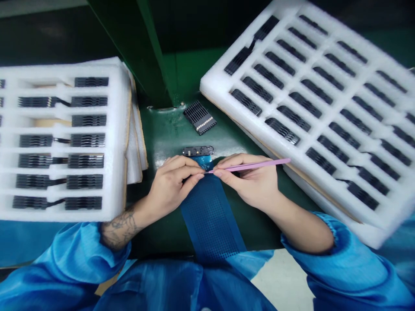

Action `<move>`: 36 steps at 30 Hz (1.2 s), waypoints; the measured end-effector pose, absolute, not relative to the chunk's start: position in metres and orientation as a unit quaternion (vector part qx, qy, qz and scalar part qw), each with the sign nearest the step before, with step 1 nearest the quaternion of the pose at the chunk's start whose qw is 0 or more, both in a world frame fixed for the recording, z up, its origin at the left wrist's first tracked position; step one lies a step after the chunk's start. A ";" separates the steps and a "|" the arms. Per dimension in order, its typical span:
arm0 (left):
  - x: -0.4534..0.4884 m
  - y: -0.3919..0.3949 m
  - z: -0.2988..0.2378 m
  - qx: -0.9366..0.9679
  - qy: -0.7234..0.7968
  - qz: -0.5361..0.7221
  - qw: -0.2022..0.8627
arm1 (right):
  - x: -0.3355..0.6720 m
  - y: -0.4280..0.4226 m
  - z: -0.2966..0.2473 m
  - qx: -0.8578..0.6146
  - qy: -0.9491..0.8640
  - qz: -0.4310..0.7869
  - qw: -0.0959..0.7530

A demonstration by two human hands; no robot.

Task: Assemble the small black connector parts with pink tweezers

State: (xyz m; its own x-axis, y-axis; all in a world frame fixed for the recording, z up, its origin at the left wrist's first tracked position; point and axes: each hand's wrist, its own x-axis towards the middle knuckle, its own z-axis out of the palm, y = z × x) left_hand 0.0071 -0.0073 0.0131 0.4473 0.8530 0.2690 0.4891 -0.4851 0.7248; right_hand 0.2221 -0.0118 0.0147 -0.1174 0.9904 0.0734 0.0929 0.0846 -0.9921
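Observation:
My right hand (248, 181) is closed around a pink pair of tweezers (259, 166), whose thin tip points left. My left hand (173, 179) is closed in a pinch at that tip; what sits between its thumb and forefinger is too small to make out. Both hands meet above the upper end of a blue sheet (212, 216) marked with rows of small dots. Just beyond the fingertips lies a narrow black electronic part (197, 150) with tiny components on it. Farther back, a group of black strips with pale ends (199, 117) rests on the green table (162, 138).
At left stands a stack of white foam trays (116, 142) with black parts in the slots. Another white foam tray (216, 80), full of similar black parts, lies tilted at right. A green metal post (136, 47) rises at the back.

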 end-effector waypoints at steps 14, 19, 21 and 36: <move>0.007 -0.007 0.011 0.805 0.414 0.321 0.281 | 0.222 -0.012 0.013 -0.471 -0.575 0.480 0.465; 0.007 -0.007 0.010 0.805 0.413 0.321 0.281 | 0.222 -0.013 0.015 -0.476 -0.574 0.481 0.462; 0.006 -0.007 0.010 0.804 0.411 0.322 0.283 | 0.222 -0.012 0.017 -0.488 -0.563 0.479 0.464; -0.001 0.019 0.014 0.872 0.446 0.192 0.060 | 0.223 0.003 0.007 -0.556 -0.476 0.460 0.504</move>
State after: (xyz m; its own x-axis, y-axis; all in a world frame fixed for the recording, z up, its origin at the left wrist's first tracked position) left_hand -0.0007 0.0188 0.0138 0.5283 0.8009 0.2819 0.7546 -0.5951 0.2763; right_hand 0.2234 0.0025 0.0067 0.1246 0.9917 -0.0315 0.0657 -0.0399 -0.9970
